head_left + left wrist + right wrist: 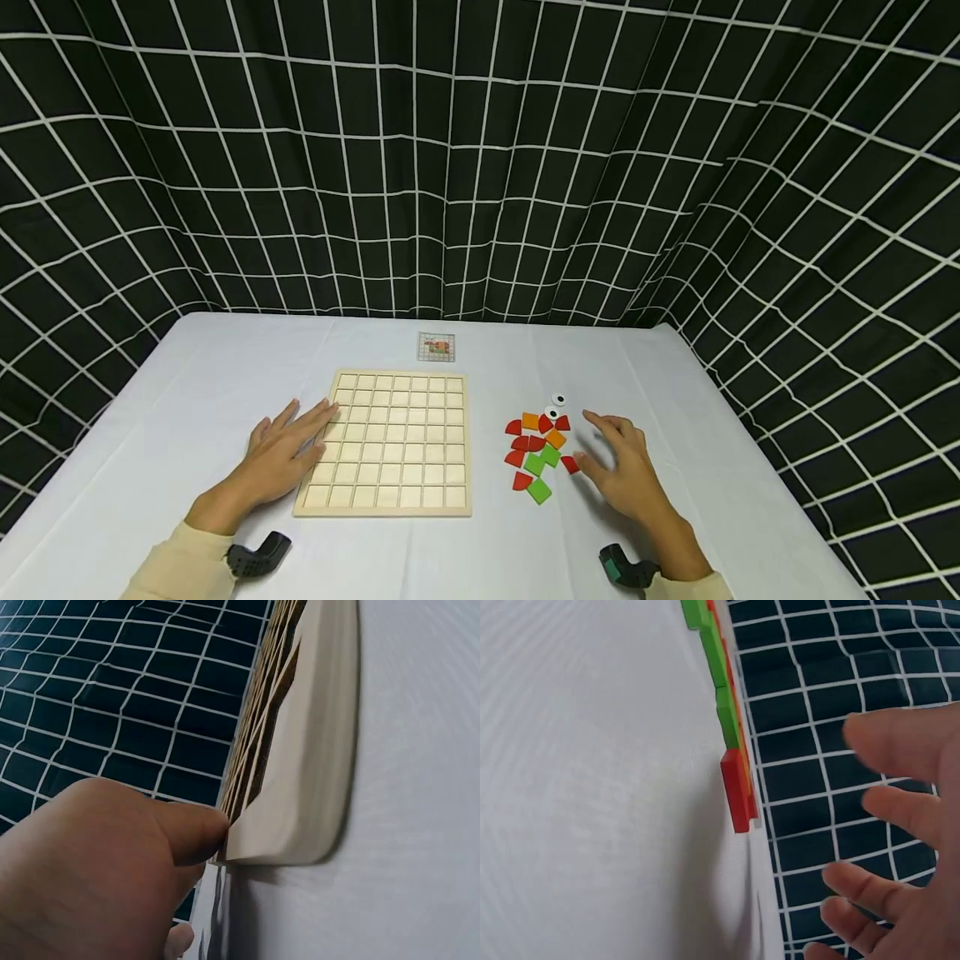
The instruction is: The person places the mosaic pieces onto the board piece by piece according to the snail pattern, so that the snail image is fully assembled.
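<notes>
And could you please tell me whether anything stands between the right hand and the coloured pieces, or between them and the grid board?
Nothing visible does: the right hand hovers beside the coloured pieces, and only bare white cloth separates them from the grid board.

My board (388, 454) is pale yellow wood, with lines making lots of little squares. At three o'clock from it I've got red pieces (521, 481), orange squares (530, 421), green squares (538, 491) and white rounds (558, 400) with black dots. The card (437, 347) at one o'clock has a grid with red and green bits. My sheet (510, 550) is white. The curtain (427, 167) at twelve o'clock is black with white criss-cross lines. My sleeves (183, 562), at eight and four o'clock, are cream.
</notes>
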`<state>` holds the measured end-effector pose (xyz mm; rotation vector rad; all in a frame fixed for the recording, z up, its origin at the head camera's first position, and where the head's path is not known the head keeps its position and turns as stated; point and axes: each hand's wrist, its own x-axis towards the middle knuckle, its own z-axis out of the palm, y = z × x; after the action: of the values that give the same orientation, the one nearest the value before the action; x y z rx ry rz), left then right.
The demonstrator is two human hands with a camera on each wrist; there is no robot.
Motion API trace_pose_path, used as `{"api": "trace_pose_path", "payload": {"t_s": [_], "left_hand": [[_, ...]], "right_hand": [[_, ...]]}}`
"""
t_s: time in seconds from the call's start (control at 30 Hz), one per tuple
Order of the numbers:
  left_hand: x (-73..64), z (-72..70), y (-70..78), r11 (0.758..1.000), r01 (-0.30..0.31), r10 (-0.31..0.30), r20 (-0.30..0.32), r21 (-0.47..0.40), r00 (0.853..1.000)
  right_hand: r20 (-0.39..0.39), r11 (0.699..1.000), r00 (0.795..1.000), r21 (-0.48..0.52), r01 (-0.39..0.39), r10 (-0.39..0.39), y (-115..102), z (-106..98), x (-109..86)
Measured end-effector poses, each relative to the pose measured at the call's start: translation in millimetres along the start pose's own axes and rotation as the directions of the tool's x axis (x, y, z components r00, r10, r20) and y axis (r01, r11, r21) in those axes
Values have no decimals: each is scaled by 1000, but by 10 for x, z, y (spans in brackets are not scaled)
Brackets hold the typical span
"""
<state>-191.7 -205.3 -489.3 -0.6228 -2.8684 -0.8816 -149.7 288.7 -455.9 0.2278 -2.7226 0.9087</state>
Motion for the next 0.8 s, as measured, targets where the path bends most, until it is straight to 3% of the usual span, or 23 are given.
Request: {"api": "trace_pose_path", "payload": {"t_s": [0.17,0.4,0.8], "left_hand": [[-36,39,24,1000,6,-5,27,-15,1000],[13,36,74,999,-18,20,42,-47,999],[-24,-50,-32,999,-7,8,29,-52,1000]], "right_hand": [[15,999,999,-24,30,-30,86,48,-100],[91,995,995,-92,-35,43,100,79,-204],[117,996,993,-87,29,-18,24,188,-28]]}}
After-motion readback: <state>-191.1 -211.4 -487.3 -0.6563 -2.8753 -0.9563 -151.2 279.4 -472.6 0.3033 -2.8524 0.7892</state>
